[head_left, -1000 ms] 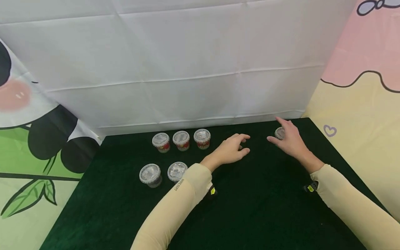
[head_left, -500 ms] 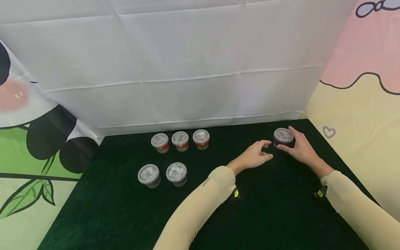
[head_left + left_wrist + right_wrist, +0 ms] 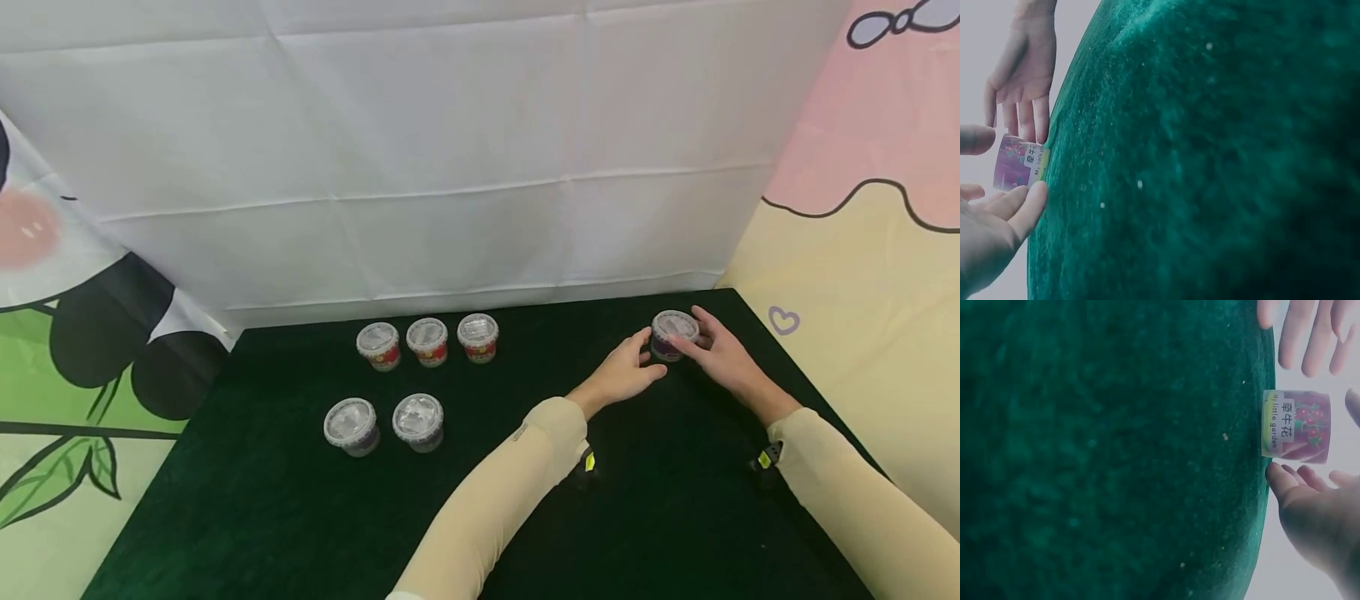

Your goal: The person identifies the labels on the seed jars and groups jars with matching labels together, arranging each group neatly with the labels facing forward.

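A small lidded plastic tub (image 3: 666,323) with a purple label stands upright on the dark green cloth at the back right. "My little garden" and red flowers show on the label of this tub (image 3: 1297,428) in the right wrist view. My right hand (image 3: 723,354) is at its right side, thumb across its front in the head view, fingers loosely bent. From the left my left hand (image 3: 618,371) reaches toward it, fingertips right at its side. In the left wrist view, the tub (image 3: 1016,162) sits between both hands, neither curled tightly round it.
Three lidded tubs with red labels, one of them a tub (image 3: 427,340), stand in a row at the back left. Two darker tubs, including this tub (image 3: 418,421), stand nearer. A white cloth wall (image 3: 450,208) rises behind the table (image 3: 300,517); printed drapes hang at both sides.
My left hand has moved right, from open cloth to beside the purple tub. My right hand has come down from above the tub to its right side. The other tubs stayed put.
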Demonstrator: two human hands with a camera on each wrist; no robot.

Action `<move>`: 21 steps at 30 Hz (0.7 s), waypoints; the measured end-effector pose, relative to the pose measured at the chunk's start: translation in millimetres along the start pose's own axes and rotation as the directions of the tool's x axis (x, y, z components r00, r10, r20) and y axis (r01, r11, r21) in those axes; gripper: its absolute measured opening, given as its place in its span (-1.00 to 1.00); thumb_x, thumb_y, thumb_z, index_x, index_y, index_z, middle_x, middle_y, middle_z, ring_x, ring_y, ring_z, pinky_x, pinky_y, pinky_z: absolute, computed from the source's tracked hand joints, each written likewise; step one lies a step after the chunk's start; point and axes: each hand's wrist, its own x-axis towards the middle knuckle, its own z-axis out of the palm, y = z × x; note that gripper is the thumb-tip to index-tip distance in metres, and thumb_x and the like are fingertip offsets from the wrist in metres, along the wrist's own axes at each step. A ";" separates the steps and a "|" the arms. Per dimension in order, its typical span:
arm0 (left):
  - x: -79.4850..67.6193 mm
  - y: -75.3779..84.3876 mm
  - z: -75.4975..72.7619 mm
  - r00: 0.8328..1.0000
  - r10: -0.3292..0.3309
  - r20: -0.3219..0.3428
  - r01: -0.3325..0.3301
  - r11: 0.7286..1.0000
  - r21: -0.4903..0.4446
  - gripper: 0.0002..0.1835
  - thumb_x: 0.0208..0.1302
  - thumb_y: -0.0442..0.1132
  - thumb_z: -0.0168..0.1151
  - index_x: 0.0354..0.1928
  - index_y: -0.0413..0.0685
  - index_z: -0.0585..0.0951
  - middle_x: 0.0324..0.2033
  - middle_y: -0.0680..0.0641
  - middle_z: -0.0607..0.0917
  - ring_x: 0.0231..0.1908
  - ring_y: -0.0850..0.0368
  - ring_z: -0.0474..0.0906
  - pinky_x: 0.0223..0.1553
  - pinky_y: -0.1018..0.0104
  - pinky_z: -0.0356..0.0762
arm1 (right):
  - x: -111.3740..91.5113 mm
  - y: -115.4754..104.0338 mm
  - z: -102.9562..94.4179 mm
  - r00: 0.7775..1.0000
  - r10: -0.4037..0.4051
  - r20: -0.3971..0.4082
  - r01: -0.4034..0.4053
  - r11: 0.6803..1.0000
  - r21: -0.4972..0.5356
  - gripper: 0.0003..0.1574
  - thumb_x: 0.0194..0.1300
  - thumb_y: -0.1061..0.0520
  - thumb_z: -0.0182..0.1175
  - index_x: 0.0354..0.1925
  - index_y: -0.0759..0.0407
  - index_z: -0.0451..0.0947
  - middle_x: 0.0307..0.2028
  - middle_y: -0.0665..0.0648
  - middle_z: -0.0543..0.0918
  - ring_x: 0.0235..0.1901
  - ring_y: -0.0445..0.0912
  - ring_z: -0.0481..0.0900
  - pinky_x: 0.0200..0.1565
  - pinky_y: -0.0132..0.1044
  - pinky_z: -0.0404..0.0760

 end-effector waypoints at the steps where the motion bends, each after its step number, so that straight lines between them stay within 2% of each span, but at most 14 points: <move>1: 1.5 -0.1 0.9 1.000 0.008 0.003 -0.008 1.000 0.000 -0.25 0.50 -0.15 0.20 0.59 -0.03 0.10 0.50 -0.05 0.25 0.37 0.10 0.37 0.24 0.38 0.42 | 0.2 -0.7 0.0 1.000 0.003 0.006 -0.003 1.000 0.007 0.17 0.52 -0.22 0.11 0.60 0.30 -0.36 0.47 0.58 0.05 0.38 0.45 0.20 0.31 0.32 0.25; 6: 6.0 2.1 5.0 0.999 0.034 0.024 -0.034 0.999 -0.004 -0.24 0.50 -0.18 0.19 0.60 -0.03 0.08 0.50 -0.04 0.23 0.40 0.17 0.32 0.27 0.43 0.37 | -0.3 -4.6 -0.6 0.999 0.017 0.037 -0.018 1.000 0.023 0.11 0.55 -0.21 0.04 0.60 0.32 -0.33 0.47 0.56 0.05 0.40 0.44 0.17 0.34 0.30 0.21; 10: 6.1 5.0 6.8 0.999 0.027 0.024 -0.027 1.000 0.009 -0.24 0.50 -0.18 0.19 0.60 -0.05 0.09 0.48 -0.06 0.25 0.38 0.20 0.33 0.25 0.45 0.37 | -0.3 -6.5 -1.5 0.998 0.026 0.052 -0.028 0.999 0.030 0.09 0.56 -0.20 0.02 0.60 0.31 -0.33 0.46 0.55 0.08 0.39 0.41 0.21 0.32 0.23 0.25; 21: 4.5 4.9 5.5 0.999 0.009 0.038 -0.009 1.000 0.009 -0.25 0.51 -0.17 0.18 0.60 -0.03 0.08 0.49 -0.07 0.23 0.38 0.13 0.35 0.25 0.43 0.39 | 1.7 -1.3 -0.2 0.997 0.036 0.064 -0.039 0.998 0.055 0.10 0.56 -0.21 0.02 0.60 0.29 -0.34 0.47 0.53 0.07 0.39 0.37 0.24 0.25 0.07 0.32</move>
